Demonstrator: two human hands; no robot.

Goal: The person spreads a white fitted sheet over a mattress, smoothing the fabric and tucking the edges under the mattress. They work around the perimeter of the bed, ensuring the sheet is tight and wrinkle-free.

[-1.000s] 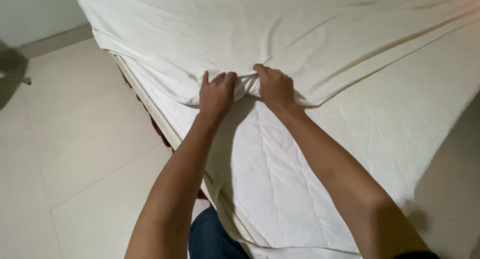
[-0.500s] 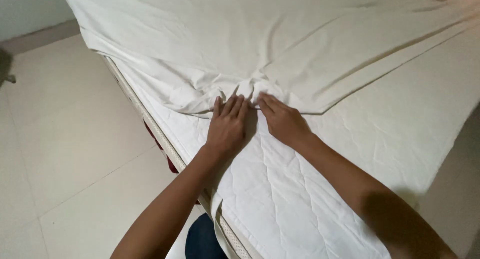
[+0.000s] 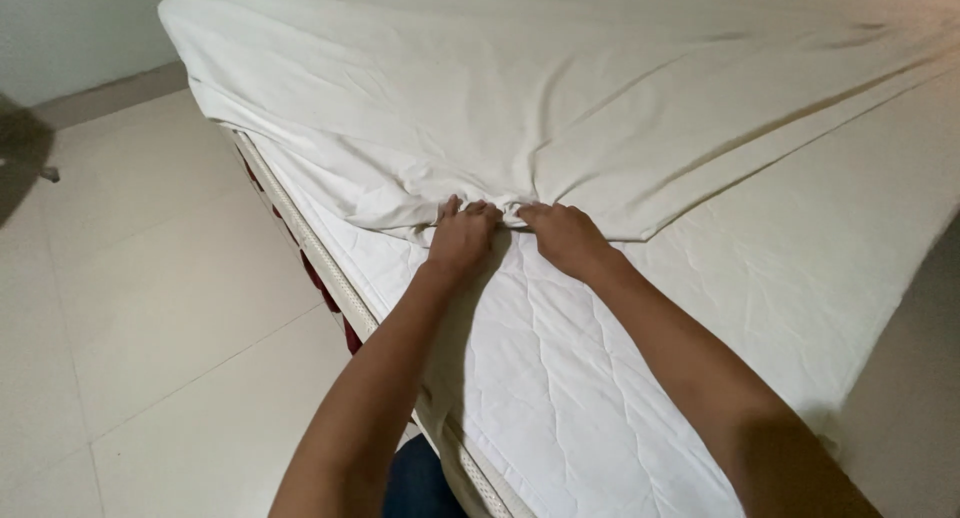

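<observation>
A cream bed sheet (image 3: 560, 88) lies spread over a white quilted mattress (image 3: 600, 378), its near edge bunched into folds at the middle of the view. My left hand (image 3: 462, 238) grips that bunched edge from the left. My right hand (image 3: 566, 238) grips the same edge just to the right, the two hands almost touching. The fingertips of both hands are tucked into the cloth. Wrinkles fan out from the gripped spot across the sheet.
The mattress side (image 3: 310, 248) runs diagonally from upper left to bottom centre, with dark red fabric showing under it. A pale tiled floor (image 3: 130, 308) lies to the left. A grey wall base (image 3: 90, 98) is at the far left, and a shadow falls at the right.
Both hands stay closed on the sheet's bunched edge. They have drawn slightly apart, and the view has shifted so the bed corner shows farther right.
</observation>
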